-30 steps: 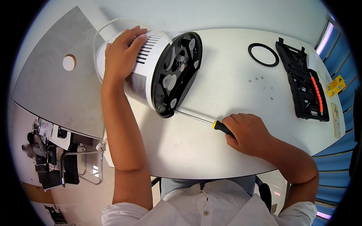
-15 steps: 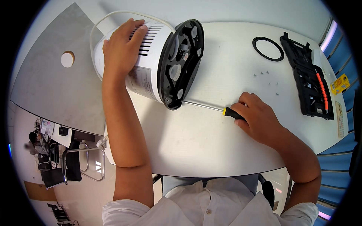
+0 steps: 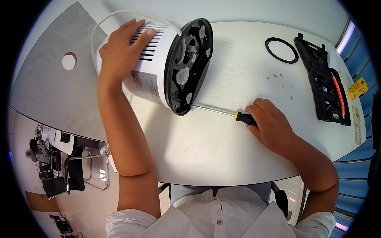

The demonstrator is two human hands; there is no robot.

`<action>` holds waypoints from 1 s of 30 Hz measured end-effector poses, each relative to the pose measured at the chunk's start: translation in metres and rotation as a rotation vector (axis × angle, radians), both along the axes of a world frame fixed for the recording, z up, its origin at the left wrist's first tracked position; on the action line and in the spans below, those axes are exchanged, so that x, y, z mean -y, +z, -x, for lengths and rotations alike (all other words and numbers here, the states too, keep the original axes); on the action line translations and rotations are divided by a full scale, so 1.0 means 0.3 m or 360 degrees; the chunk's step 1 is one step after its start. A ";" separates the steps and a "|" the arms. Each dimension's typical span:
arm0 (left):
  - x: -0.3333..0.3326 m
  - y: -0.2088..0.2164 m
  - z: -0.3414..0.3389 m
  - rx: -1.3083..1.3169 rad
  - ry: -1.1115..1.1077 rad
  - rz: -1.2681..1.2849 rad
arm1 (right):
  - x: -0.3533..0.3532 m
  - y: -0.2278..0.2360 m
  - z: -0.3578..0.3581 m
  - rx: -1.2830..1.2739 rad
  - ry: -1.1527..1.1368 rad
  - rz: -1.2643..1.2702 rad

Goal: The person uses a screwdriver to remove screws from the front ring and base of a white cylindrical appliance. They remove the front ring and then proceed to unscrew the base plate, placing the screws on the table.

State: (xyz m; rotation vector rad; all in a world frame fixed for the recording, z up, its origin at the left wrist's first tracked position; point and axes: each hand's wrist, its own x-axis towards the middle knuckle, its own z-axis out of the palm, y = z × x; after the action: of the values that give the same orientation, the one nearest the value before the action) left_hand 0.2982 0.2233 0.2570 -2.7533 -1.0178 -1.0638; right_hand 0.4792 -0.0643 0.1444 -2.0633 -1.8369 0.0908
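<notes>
- Big white machine [image 3: 162, 65] is on its side on the desk [image 3: 222, 154], left of the middle, w/ its black bottom [image 3: 197, 75] facing right.
- Left grip [image 3: 119, 51] is spread on top by the slots, not pinching.
- Right grip [image 3: 270, 125] is curled tight round the handle of the screwdriver [image 3: 243, 118]; the tip is at the bottom's low edge.
- Machine looks kinda heavy & hard. Sides look smooth, so prob slippery; it's round, so might roll.
- Best hold IMO: flat palm on top, like now, fingers near the slots b/c they're less slick.
- Don't lift by the cord [image 3: 151, 16].
- Black bottom looks stiff, but its rim might crack.
- Screwdriver's prob light & stiff; hold the fat end, b/c the rod's slick.
</notes>
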 end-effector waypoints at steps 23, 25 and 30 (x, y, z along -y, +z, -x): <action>-0.050 0.072 -0.087 -0.0200 -0.0028 0.0314 | -0.016 0.042 -0.055 -0.0267 0.0033 0.0355; -0.047 0.067 -0.082 -0.0179 -0.0027 0.0329 | -0.022 0.068 -0.064 -0.0397 0.0024 0.0503; -0.050 0.060 -0.078 -0.0153 -0.0033 0.0332 | -0.030 0.110 -0.073 -0.0625 -0.0138 0.0723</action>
State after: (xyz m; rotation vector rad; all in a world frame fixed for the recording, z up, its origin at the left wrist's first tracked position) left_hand 0.3216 0.2382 0.2750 -2.9497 -1.1504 -0.8636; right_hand 0.5010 -0.0553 0.1775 -2.2019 -1.5811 0.8960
